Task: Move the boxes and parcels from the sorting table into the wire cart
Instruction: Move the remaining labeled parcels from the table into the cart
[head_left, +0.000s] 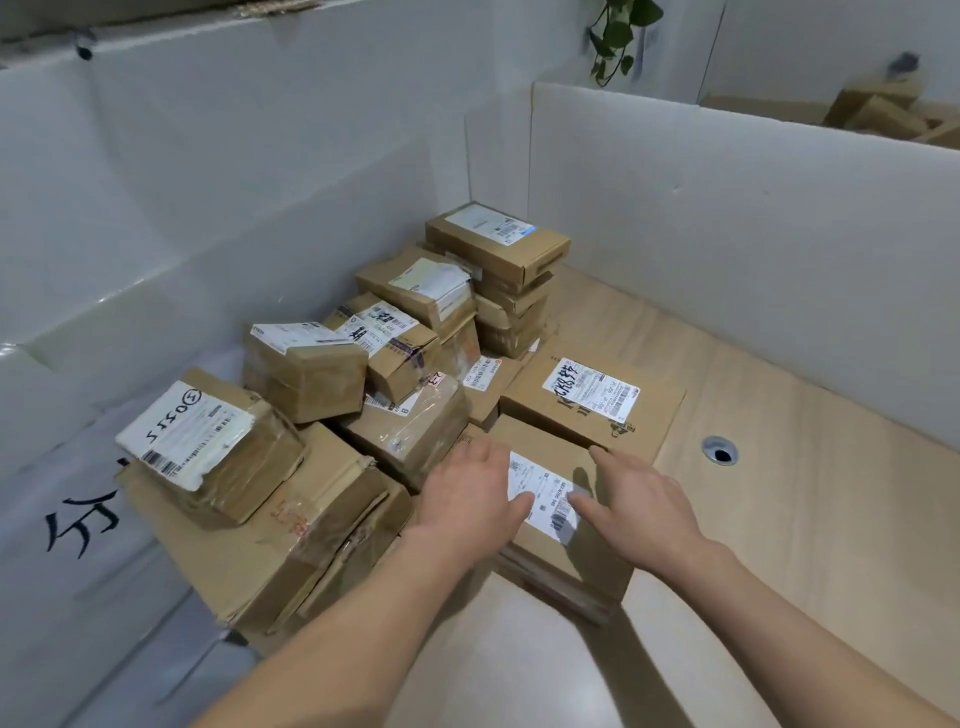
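Both hands lie flat on the nearest box (558, 512) at the bench (753, 519) front: left hand (470, 501) and right hand (641, 506) have fingers spread over its label, neither grip closed yet. It looks stiff and probably light; best taken by its two side edges. Behind it sits a wide flat box (592, 405), then the leaning stack (498, 275).
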